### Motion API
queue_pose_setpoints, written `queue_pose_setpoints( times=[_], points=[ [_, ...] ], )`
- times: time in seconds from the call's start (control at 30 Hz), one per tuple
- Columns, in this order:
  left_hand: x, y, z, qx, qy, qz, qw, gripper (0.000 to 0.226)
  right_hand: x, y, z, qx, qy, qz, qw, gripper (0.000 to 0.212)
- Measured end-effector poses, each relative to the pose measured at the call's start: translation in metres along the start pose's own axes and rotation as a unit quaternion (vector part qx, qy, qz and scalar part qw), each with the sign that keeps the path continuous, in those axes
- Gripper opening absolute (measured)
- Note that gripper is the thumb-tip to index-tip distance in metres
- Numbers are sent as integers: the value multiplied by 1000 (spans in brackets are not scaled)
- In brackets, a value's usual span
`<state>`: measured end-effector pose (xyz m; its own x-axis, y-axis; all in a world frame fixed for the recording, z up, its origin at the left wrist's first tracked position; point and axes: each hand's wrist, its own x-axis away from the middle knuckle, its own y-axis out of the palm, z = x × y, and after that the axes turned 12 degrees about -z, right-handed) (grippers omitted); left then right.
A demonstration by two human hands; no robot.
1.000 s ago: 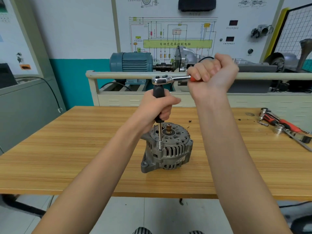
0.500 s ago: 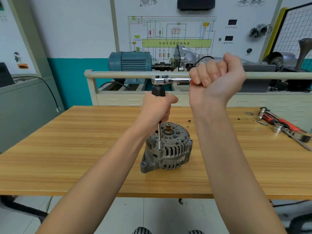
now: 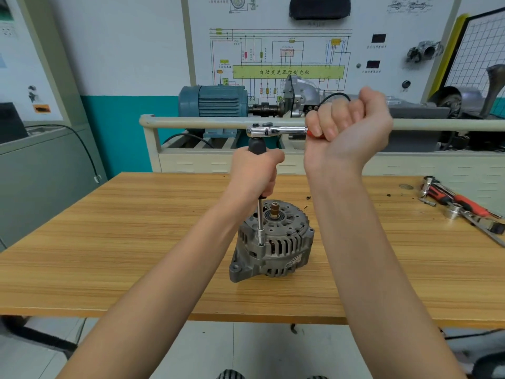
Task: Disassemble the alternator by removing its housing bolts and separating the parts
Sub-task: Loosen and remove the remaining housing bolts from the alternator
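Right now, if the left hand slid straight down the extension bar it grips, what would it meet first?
The left hand would follow the extension bar down to the alternator housing, where the socket sits on a bolt. Nothing else shows in between.

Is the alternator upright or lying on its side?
Upright: the alternator sits on the table with its shaft pointing up.

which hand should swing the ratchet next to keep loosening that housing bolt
Probably the right hand: it already grips the chrome ratchet's red handle. The left hand holds the black-gripped extension upright on the grey alternator.
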<state>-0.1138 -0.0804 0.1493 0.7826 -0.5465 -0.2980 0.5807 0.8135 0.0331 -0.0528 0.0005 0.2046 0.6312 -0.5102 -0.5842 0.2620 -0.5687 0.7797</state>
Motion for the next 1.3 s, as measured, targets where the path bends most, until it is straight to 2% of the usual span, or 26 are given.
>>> queue_pose_setpoints(
  times=[0.07,0.13,0.27,0.33,0.43,0.6,0.7,0.77,0.87,0.97,1.03,1.1,1.23,1.3],
  points=[
    [2,1,-1,-12,5,10,1000,38,6,4,0,17,-19,-12,1000,54],
    [4,-5,1,-29,7,-32,999,36,-1,3,-3,2,7,-5,1000,55],
    [6,-19,9,-32,21,-187,982,39,-31,-11,-7,-94,158,47,982,55],
    [6,-14,8,-19,18,-209,978,48,-37,-18,-2,-166,213,59,961,57],
    [4,-4,5,-6,5,-172,985,58,-37,-23,0,-181,193,65,962,58],
    [-2,4,1,-1,-1,-17,1000,44,-13,-13,-7,-53,45,13,998,55],
    [0,8,-1,-18,10,14,1000,40,-5,-6,-8,-21,17,-4,1000,57],
    [1,0,0,-15,9,-38,999,40,-15,-7,-9,-42,52,14,998,53],
    [4,-15,6,15,15,-178,984,41,-37,-14,-5,-104,163,63,979,53],
    [2,-15,8,17,11,-234,972,42,-45,-23,4,-194,243,68,948,59],
    [1,-10,5,19,5,-226,974,53,-44,-25,5,-188,230,66,953,59],
    [-1,-7,3,22,1,-175,984,58,-40,-24,2,-144,179,66,971,58],
    [-4,3,-1,2,-1,-51,999,46,-16,-13,-7,-39,46,10,998,56],
    [-4,2,-3,-7,7,-52,999,46,-7,-8,-10,-18,17,-3,1000,58]
  ],
)
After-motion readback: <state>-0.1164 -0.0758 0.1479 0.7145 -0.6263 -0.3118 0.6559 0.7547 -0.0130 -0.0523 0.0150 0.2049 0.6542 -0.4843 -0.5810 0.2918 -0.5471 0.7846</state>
